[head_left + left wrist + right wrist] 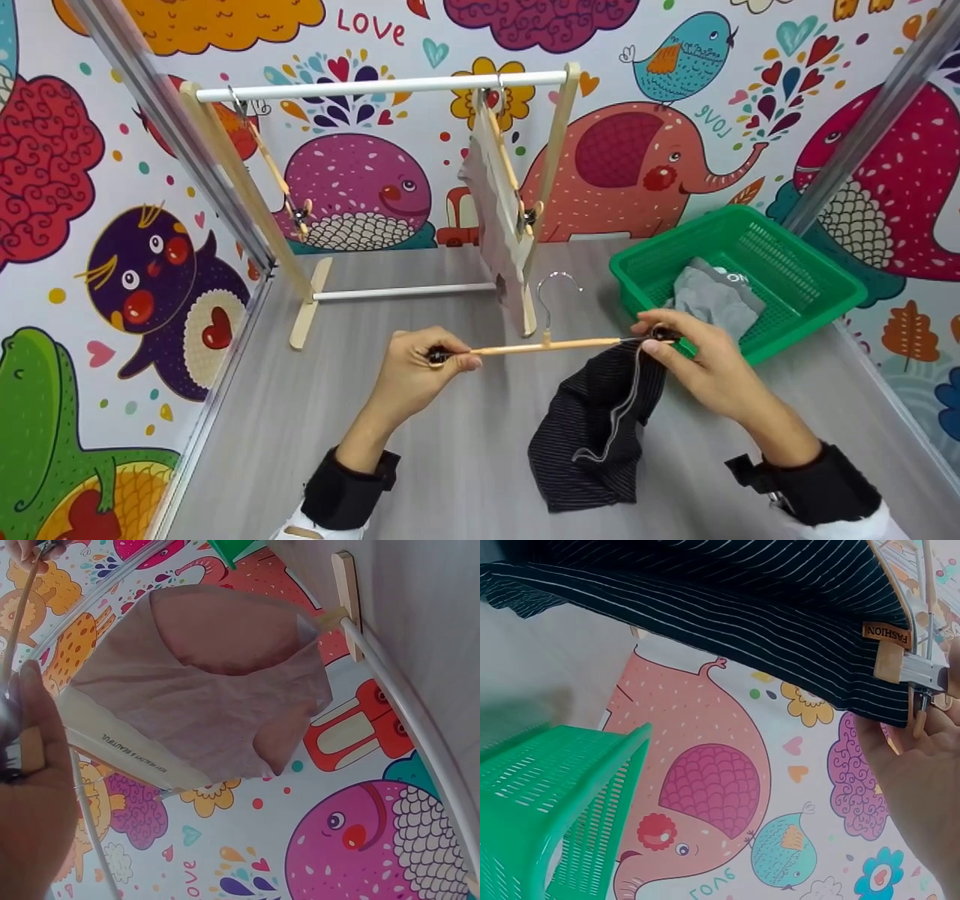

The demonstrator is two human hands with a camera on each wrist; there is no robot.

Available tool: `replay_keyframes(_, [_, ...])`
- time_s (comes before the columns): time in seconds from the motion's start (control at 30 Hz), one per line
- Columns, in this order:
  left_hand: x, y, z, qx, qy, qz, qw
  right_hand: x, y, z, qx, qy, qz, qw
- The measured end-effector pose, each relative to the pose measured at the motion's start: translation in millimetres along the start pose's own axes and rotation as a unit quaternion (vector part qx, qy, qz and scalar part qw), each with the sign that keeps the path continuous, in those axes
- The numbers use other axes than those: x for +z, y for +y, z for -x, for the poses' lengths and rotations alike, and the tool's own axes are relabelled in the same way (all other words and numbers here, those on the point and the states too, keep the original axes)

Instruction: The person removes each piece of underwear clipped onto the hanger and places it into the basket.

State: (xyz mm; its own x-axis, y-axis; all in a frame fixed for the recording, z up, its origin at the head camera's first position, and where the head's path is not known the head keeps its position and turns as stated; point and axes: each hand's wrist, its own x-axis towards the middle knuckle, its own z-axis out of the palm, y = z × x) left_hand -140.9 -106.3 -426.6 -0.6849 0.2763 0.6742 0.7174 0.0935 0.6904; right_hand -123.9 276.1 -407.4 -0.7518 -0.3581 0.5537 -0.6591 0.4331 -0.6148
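Observation:
A clip hanger (517,349) with a wooden bar and metal hook is held level between both hands. The left hand (411,371) pinches its left end, at the dark clip. At the other end the right hand (705,364) pinches the right clip (911,669) and the waistband edge of black, white-striped underpants (585,442). The cloth hangs down from that end only. In the right wrist view the clip sits over the waistband beside a brown "FASHION" label (887,633). The left hand (41,787) shows only partly in the left wrist view.
Behind the hands stands a wooden rack (375,86) with a white rail. Beige underpants (496,214) hang at its right, a bare hanger (268,157) at its left. To the right, a green basket (814,319) holds a grey garment (716,300). Patterned walls surround the table.

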Motion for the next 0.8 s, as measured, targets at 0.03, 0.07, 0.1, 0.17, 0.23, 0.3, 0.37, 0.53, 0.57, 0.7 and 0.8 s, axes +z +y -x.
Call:
replay_keyframes(0.03, [0.4, -0.1, 0.2, 0.002, 0.001, 0.0, 1.0, 0.0, 0.0, 0.0, 0.003, 0.003, -0.002, 1.0])
replay_keyframes(0.07, [0.9, -0.4, 0.5, 0.005, 0.002, -0.002, 1.0, 0.0, -0.1, 0.1, 0.004, 0.006, -0.002, 1.0])
replay_keyframes(0.1, [1.5, -0.6, 0.8, 0.009, 0.003, -0.004, 0.9999, 0.3, 0.1, 0.1, 0.004, 0.01, -0.003, 0.9999])
replay_keyframes(0.17, [2.4, -1.1, 1.2, 0.016, 0.004, -0.009, 0.9998, 0.7, 0.3, 0.4, 0.002, 0.017, 0.0, 0.9999])
replay_keyframes(0.23, [3.0, -1.6, 1.4, 0.02, 0.003, -0.016, 0.9997, 1.1, 0.8, 0.8, -0.003, 0.024, 0.003, 0.9997])
replay_keyframes(0.3, [3.2, -2.2, 1.5, 0.022, 0.0, -0.022, 0.9995, 1.3, 1.4, 1.2, -0.009, 0.028, 0.007, 0.9995])
replay_keyframes(0.37, [2.6, -2.3, 1.3, 0.026, -0.005, -0.026, 0.9993, 1.3, 1.9, 1.2, -0.016, 0.03, 0.013, 0.9993])
replay_keyframes(0.53, [0.6, -2.6, 1.1, 0.029, -0.017, -0.027, 0.9991, 1.5, 3.6, 1.2, -0.025, 0.033, 0.014, 0.999])
replay_keyframes(0.57, [0.3, -2.8, 1.2, 0.028, -0.017, -0.026, 0.9991, 1.5, 3.6, 1.2, -0.024, 0.033, 0.014, 0.9991])
replay_keyframes(0.7, [-0.7, -3.2, 1.9, 0.022, -0.016, -0.024, 0.9993, 1.9, 4.5, 1.4, -0.028, 0.035, 0.016, 0.9989])
replay_keyframes(0.8, [-1.6, -2.7, 2.5, 0.016, -0.015, -0.023, 0.9995, 2.5, 6.1, 1.7, -0.038, 0.04, 0.016, 0.9983])
